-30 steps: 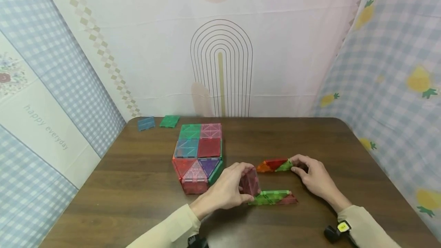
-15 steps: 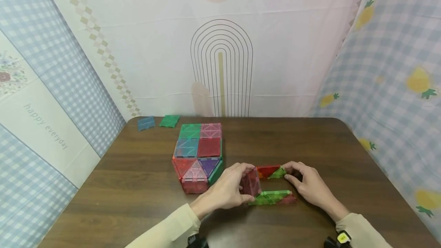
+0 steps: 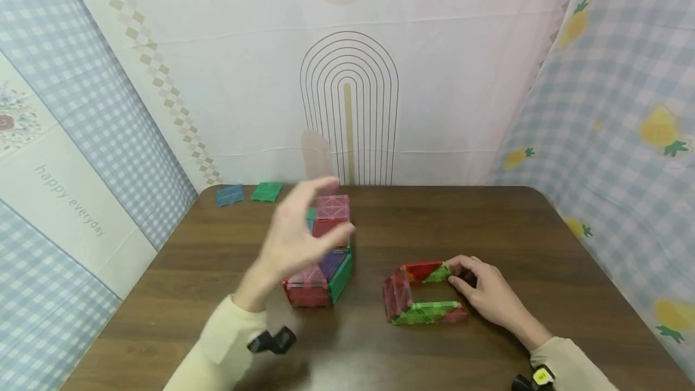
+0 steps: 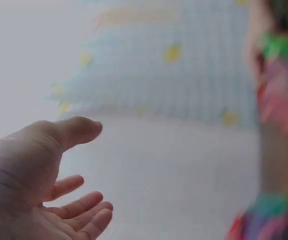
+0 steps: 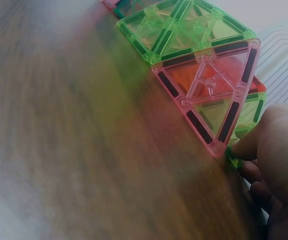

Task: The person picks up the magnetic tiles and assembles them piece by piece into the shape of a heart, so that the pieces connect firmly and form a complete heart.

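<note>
My left hand (image 3: 293, 234) is in the air with thumb and fingers spread, over the box (image 3: 308, 295) of translucent magnetic tiles, hiding part of its top. It holds nothing; the left wrist view also shows the bare hand (image 4: 28, 175). To the right stands a three-sided wall of magnetic tiles: a dark pink end panel (image 3: 398, 295), a front strip (image 3: 426, 314) of green and pink triangles, and a back strip (image 3: 422, 271) of red, orange and green. My right hand (image 3: 485, 288) pinches the green triangle tile (image 3: 438, 274) ending the back strip. A pink triangle tile (image 5: 209, 85) stands near its fingers.
A blue tile (image 3: 230, 195) and a green tile (image 3: 266, 192) lie at the back left of the brown table (image 3: 445, 222). A hung cloth (image 3: 456, 89) rises behind the table's back edge.
My right hand has brought the back strip nearer, against the end panel. The left hand has let go of the panel and moved up and left over the box.
</note>
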`<control>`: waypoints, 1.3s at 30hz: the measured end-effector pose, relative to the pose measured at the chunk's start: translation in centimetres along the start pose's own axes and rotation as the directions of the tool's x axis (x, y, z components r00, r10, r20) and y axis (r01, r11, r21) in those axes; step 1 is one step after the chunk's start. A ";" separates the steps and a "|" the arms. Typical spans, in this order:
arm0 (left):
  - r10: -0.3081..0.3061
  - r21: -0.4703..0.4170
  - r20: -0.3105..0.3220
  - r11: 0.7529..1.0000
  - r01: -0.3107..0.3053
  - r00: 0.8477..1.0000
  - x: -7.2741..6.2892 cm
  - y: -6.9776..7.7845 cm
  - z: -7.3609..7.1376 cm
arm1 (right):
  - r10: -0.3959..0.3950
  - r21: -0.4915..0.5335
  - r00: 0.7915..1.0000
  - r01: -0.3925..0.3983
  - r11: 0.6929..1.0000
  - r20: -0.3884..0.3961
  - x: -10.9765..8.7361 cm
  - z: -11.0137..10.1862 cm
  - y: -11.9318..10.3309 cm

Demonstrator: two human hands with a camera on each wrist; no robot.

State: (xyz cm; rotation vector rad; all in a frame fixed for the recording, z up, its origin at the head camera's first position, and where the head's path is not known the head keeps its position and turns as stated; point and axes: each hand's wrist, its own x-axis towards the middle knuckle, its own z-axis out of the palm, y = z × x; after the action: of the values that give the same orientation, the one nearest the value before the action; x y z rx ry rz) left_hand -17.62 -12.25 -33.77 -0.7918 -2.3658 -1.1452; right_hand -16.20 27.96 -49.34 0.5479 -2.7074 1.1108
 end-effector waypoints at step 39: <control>-0.531 0.286 -0.013 0.810 0.512 0.847 -4.9 -28.8 -8.3 | 0.000 0.027 1.000 0.000 1.000 0.008 0.1 0.1 0.5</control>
State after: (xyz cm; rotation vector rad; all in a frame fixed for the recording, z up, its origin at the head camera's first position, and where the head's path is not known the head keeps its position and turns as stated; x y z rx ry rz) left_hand -31.47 -35.07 -48.36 -0.0687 -2.8165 -0.9374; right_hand -16.52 28.14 -49.71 0.5579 -2.7024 1.1491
